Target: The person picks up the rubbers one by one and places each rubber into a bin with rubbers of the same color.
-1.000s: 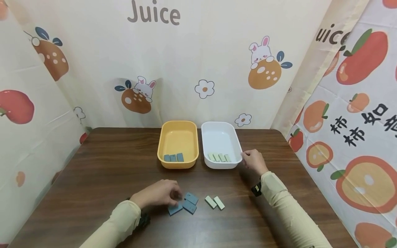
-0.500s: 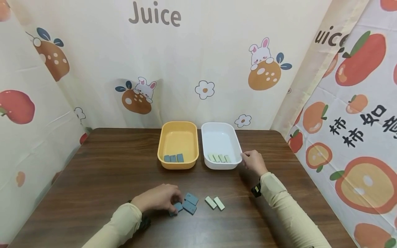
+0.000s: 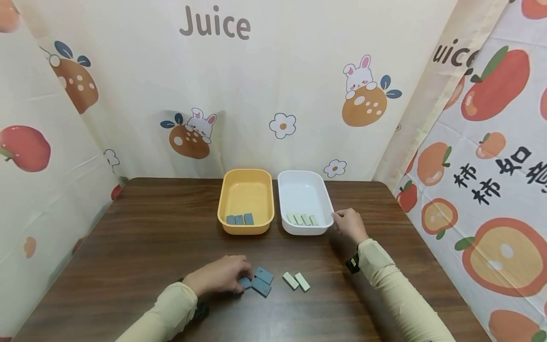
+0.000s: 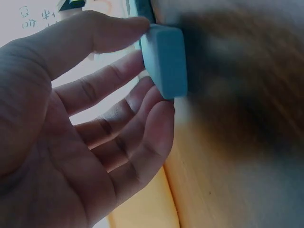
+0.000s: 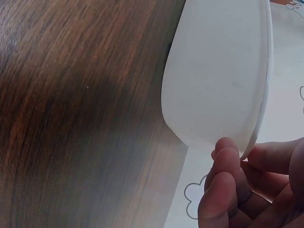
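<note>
While the left hand (image 3: pixel 220 275) is down at the near part of the table (image 3: pixel 149 228), its thumb and fingertips have a blue-grey block (image 3: pixel 245 283) pinched by the edges. Left wrist view confirms the grip: thumb on one side, index finger on the other, remaining fingers bent behind. Block is left of the other loose pieces, partly covered by the hand in the head view; can't tell if it's clear of the tabletop.

Just right of it: two blue-grey blocks, one farther (image 3: pixel 264 275), one nearer (image 3: pixel 261 287), lying flat and close together. Further right, two narrower pale green blocks (image 3: pixel 302 282) side by side, slanted.

Beyond those, two trays next to each other, narrow gap between. Yellow tray (image 3: pixel 246 230) on the left has three blue-grey blocks (image 3: pixel 249 219) lined up at its near end. White tray (image 3: pixel 304 230) on the right has four pale green blocks (image 3: pixel 306 219), same layout.

Right hand (image 3: pixel 351 224) is at the white tray's near right corner, thumb and fingers pinching the rim. Black band (image 3: pixel 353 263) on that wrist, pale sleeves (image 3: pixel 386 270) on both arms. Fruit-and-rabbit print cloth (image 3: pixel 256 85) behind the table.
</note>
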Demonstrator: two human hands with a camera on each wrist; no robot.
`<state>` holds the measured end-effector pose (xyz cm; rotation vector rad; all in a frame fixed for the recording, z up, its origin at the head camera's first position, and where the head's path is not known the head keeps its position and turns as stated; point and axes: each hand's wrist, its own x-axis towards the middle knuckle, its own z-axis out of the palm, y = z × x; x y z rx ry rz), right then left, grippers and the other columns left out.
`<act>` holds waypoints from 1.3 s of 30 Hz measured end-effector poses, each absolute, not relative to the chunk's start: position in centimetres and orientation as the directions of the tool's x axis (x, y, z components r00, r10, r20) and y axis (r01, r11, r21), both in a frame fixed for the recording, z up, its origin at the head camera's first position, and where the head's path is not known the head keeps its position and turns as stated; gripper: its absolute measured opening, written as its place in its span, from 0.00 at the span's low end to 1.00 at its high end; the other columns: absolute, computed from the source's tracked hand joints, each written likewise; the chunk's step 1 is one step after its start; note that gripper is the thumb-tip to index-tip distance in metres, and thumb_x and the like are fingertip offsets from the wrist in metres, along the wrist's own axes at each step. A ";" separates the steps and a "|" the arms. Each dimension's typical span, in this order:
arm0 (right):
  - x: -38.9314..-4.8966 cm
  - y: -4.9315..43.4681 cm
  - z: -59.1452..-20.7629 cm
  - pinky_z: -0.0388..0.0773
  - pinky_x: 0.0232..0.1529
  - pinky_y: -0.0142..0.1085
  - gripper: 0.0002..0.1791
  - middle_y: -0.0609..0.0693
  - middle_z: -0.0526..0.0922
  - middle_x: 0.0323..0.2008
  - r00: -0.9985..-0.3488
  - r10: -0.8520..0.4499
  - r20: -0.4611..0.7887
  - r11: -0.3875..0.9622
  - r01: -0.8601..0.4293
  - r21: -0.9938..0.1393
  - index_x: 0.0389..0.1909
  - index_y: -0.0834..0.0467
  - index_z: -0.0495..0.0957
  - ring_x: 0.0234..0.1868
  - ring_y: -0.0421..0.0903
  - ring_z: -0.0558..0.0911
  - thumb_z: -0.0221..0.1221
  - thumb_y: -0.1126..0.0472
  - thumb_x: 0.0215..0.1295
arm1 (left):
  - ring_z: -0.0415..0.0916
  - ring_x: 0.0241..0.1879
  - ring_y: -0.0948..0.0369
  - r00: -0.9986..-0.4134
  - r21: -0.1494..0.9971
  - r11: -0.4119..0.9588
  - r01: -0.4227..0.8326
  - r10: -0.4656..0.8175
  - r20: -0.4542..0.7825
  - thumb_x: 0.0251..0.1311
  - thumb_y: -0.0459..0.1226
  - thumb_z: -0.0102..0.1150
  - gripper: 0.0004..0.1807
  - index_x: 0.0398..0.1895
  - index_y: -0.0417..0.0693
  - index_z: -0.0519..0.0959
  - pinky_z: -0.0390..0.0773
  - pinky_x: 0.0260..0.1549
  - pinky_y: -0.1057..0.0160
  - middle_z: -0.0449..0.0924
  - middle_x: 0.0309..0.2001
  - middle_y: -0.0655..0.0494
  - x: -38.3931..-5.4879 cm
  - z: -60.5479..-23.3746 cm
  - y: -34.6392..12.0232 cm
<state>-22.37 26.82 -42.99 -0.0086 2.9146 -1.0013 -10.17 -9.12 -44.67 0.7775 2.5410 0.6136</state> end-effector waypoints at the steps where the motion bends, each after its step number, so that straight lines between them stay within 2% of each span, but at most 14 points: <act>1: -22.4 26.8 -43.0 0.67 0.21 0.34 0.23 0.45 0.72 0.12 -0.998 -0.026 -0.053 0.789 0.012 -0.614 0.20 0.66 0.77 0.16 0.42 0.73 0.48 0.57 0.73 | 0.67 0.33 0.68 -0.766 0.516 0.754 0.406 0.589 -0.258 0.51 0.37 0.70 0.11 0.38 0.56 0.83 0.72 0.33 0.67 0.71 0.35 0.66 -10.2 -44.6 -9.1; 8: -22.4 26.8 -43.1 0.67 0.20 0.34 0.24 0.45 0.72 0.11 -0.998 -0.031 -0.049 0.785 0.006 -0.620 0.16 0.62 0.75 0.16 0.42 0.72 0.48 0.58 0.73 | 0.68 0.32 0.65 -0.806 0.498 0.792 0.352 0.527 -0.268 0.52 0.36 0.69 0.11 0.39 0.54 0.83 0.72 0.31 0.66 0.71 0.36 0.61 -10.4 -44.5 -9.1; 13: -22.4 26.8 -43.2 0.67 0.20 0.34 0.24 0.45 0.72 0.11 -0.999 -0.025 -0.040 0.789 0.005 -0.615 0.16 0.63 0.75 0.16 0.42 0.72 0.48 0.57 0.73 | 0.68 0.30 0.65 -0.828 0.470 0.804 0.364 0.510 -0.231 0.53 0.37 0.68 0.10 0.40 0.53 0.84 0.71 0.29 0.66 0.71 0.36 0.61 -10.3 -44.6 -9.1; 20: -22.4 26.8 -43.1 0.68 0.20 0.34 0.24 0.45 0.72 0.11 -0.998 -0.030 -0.050 0.786 0.007 -0.618 0.17 0.64 0.76 0.16 0.42 0.72 0.48 0.57 0.73 | 0.68 0.30 0.65 -0.829 0.425 0.812 0.400 0.518 -0.210 0.52 0.41 0.70 0.11 0.40 0.53 0.85 0.72 0.32 0.63 0.72 0.36 0.60 -10.2 -44.8 -9.0; 26: -22.4 26.8 -43.0 0.68 0.19 0.34 0.24 0.46 0.72 0.11 -0.999 -0.031 -0.036 0.783 -0.002 -0.623 0.16 0.63 0.76 0.15 0.42 0.72 0.49 0.58 0.72 | 0.68 0.31 0.65 -0.845 0.404 0.822 0.400 0.502 -0.185 0.51 0.40 0.71 0.10 0.37 0.52 0.84 0.73 0.35 0.59 0.72 0.36 0.61 -10.2 -45.2 -8.8; 29: -22.4 26.8 -43.0 0.68 0.19 0.34 0.24 0.45 0.72 0.11 -0.999 -0.035 -0.030 0.784 -0.009 -0.620 0.16 0.63 0.76 0.15 0.42 0.73 0.49 0.58 0.72 | 0.67 0.31 0.65 -0.847 0.413 0.818 0.401 0.503 -0.174 0.50 0.39 0.71 0.09 0.36 0.52 0.84 0.73 0.35 0.59 0.72 0.35 0.61 -10.2 -45.2 -8.7; 36: -22.4 26.8 -43.0 0.68 0.20 0.34 0.23 0.45 0.72 0.12 -0.999 -0.027 -0.035 0.780 0.001 -0.625 0.16 0.62 0.76 0.16 0.42 0.73 0.49 0.58 0.72 | 0.68 0.30 0.64 -0.873 0.498 0.796 0.344 0.467 -0.142 0.51 0.36 0.68 0.08 0.36 0.49 0.83 0.72 0.28 0.66 0.71 0.35 0.58 -10.4 -44.6 -8.9; 39: -22.3 26.8 -42.9 0.68 0.20 0.34 0.23 0.45 0.73 0.12 -0.999 -0.028 -0.038 0.780 0.002 -0.626 0.17 0.62 0.76 0.16 0.42 0.73 0.49 0.58 0.72 | 0.69 0.31 0.63 -0.886 0.523 0.788 0.324 0.447 -0.123 0.52 0.36 0.68 0.09 0.38 0.48 0.83 0.74 0.29 0.66 0.72 0.37 0.58 -10.6 -44.2 -9.0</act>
